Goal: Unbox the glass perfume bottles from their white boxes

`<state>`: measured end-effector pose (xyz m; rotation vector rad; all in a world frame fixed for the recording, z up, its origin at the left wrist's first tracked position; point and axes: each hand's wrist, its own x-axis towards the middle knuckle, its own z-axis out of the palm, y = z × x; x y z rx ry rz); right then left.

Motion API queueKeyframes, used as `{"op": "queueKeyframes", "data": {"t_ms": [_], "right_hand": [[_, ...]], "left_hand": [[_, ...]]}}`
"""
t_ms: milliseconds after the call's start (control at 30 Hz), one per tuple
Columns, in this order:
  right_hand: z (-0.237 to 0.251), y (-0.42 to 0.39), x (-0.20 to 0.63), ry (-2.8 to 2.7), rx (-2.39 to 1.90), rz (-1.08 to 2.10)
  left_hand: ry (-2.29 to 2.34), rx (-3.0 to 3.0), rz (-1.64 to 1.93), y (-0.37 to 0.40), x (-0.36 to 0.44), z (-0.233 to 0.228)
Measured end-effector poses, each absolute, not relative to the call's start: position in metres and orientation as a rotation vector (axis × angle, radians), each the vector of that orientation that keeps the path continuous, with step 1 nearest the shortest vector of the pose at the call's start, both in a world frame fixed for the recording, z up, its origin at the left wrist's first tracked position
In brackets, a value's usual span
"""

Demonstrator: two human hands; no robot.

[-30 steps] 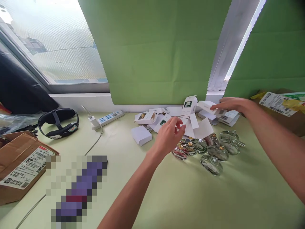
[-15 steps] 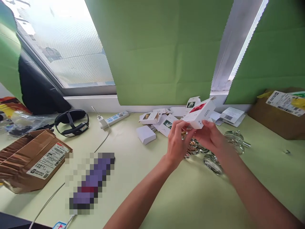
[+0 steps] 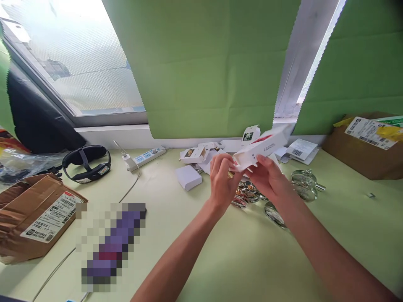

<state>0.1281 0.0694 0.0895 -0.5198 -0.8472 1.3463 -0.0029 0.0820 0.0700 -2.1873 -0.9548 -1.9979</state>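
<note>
Both my hands hold one small white carton with a red picture, lifted above the table. My left hand grips its near end. My right hand supports it from below and the right. Under the hands lie several clear glass bottles with gold caps on their sides. Behind them is a heap of white cartons and flat card blanks, with one plain white box apart at the left.
A pale green table runs to a window sill with green paper sheets. A power strip, a black headset, a brown parcel, a blurred purple item and a cardboard box lie around.
My right hand took a white carton from the far pile and brought it toward me. My left hand joined it, and the carton has tilted flatter between both hands.
</note>
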Motion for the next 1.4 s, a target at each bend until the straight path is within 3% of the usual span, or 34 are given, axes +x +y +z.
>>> {"op": "queueKeyframes", "data": {"t_ms": [133,367,567,767,967,1400], "right_hand": [[0.093,0.08,0.152,-0.963,-0.974,0.867],[0.119,0.107,0.272,-1.019,-1.563,0.439],[0.112,0.091,0.29,-1.079,-1.599,0.389],[0.109,0.067,0.275,-1.059,-1.437,0.409],[0.129,0.044,0.279,-1.222,-1.545,0.453],[0.138,0.039,0.278,-1.334,-1.593,0.364]], "left_hand": [[-1.211,-2.379,-1.852,0.076,-0.004,0.08],[-1.771,-2.822,-0.85,0.11,-0.059,0.097],[-1.944,-2.439,-0.666,0.146,-0.094,0.081],[-1.884,-2.594,-0.335,0.223,-0.079,0.096],[-2.04,-2.776,0.135,0.276,-0.113,0.112],[-1.987,-2.693,-0.232,0.284,-0.163,0.117]]}}
